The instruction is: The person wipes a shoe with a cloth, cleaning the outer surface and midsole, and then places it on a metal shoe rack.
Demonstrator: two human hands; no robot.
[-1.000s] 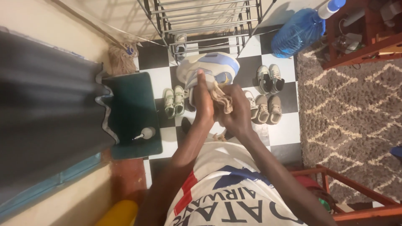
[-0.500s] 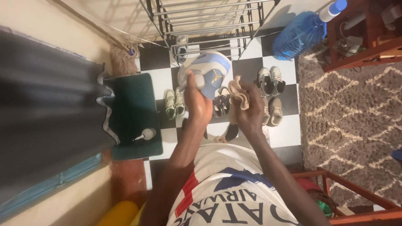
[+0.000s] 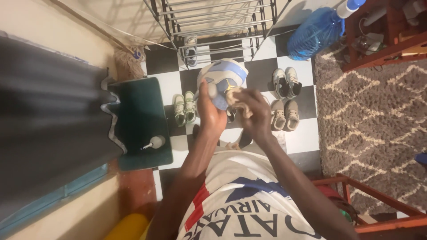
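I hold a white and light-blue sneaker point(image 3: 222, 75) up in front of me over the checkered floor. My left hand point(image 3: 209, 113) grips it from the left side, thumb up on its edge. My right hand point(image 3: 255, 113) clutches a crumpled beige cloth point(image 3: 235, 98) and presses it against the sneaker's right side. Part of the shoe is hidden behind both hands.
Pairs of shoes stand on the black-and-white tiles: a green-white pair point(image 3: 184, 108), a grey pair point(image 3: 285, 82), a tan pair point(image 3: 284, 114). A metal shoe rack point(image 3: 218, 22) is ahead, a blue water bottle point(image 3: 318, 31) at right, a green stool point(image 3: 140, 122) with a small white bottle point(image 3: 155, 142) at left, a patterned rug point(image 3: 378, 115) on the right.
One second ago both hands were together on the shoe. Half a second ago my right hand had drawn the cloth away to the right. Now the cloth is back against the sneaker.
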